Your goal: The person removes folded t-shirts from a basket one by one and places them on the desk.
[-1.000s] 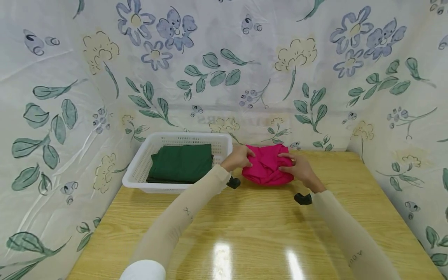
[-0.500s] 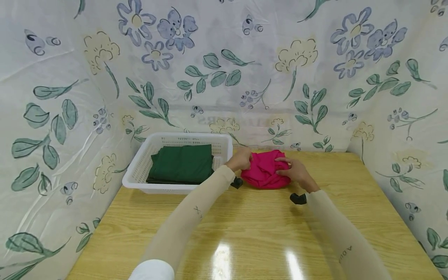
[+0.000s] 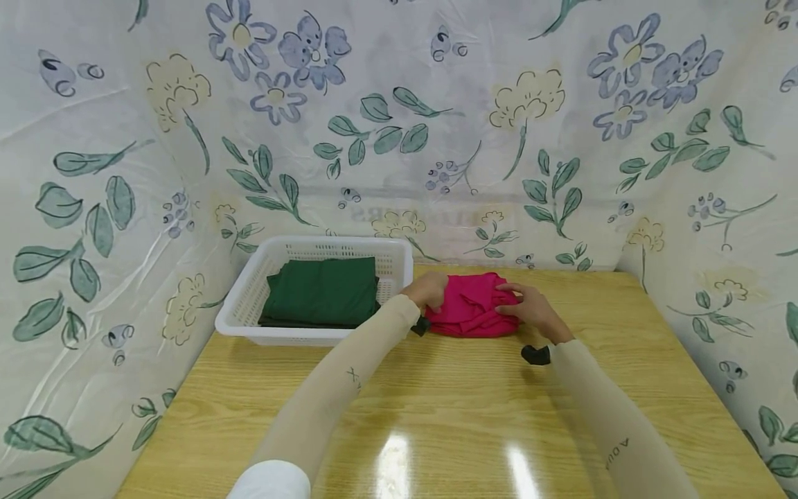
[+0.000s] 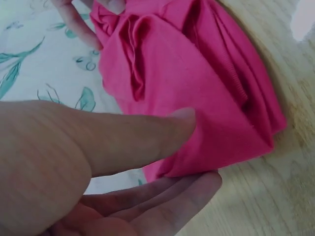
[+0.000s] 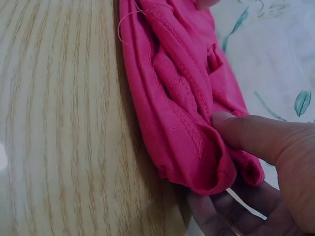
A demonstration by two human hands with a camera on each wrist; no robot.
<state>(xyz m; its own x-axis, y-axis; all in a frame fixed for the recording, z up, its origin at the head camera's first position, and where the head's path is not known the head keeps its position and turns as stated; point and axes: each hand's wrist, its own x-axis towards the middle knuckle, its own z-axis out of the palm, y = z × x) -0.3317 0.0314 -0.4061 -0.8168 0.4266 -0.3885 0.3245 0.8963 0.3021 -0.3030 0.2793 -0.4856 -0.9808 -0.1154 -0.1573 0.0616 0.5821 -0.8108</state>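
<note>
A bright pink piece of clothing (image 3: 472,303), bunched and folded with stitched hems showing, lies on the table beside the basket. My left hand (image 3: 428,290) pinches its left edge; in the left wrist view the thumb lies on top of the pink cloth (image 4: 197,83) with the fingers beneath. At the other end my right hand (image 3: 533,309) grips the cloth. The right wrist view has that thumb over the rolled edge of the pink cloth (image 5: 182,113) and the fingers tucked underneath.
Left of the cloth stands a white perforated plastic basket (image 3: 233,315) holding folded dark green cloth (image 3: 321,291). The wooden table (image 3: 449,409) is enclosed at the back and sides by floral sheeting (image 3: 461,118).
Both hands and the pink cloth have moved slightly toward the table's front. The bundle looks lower and flatter, and my left hand has closed from a looser touch to a pinch.
</note>
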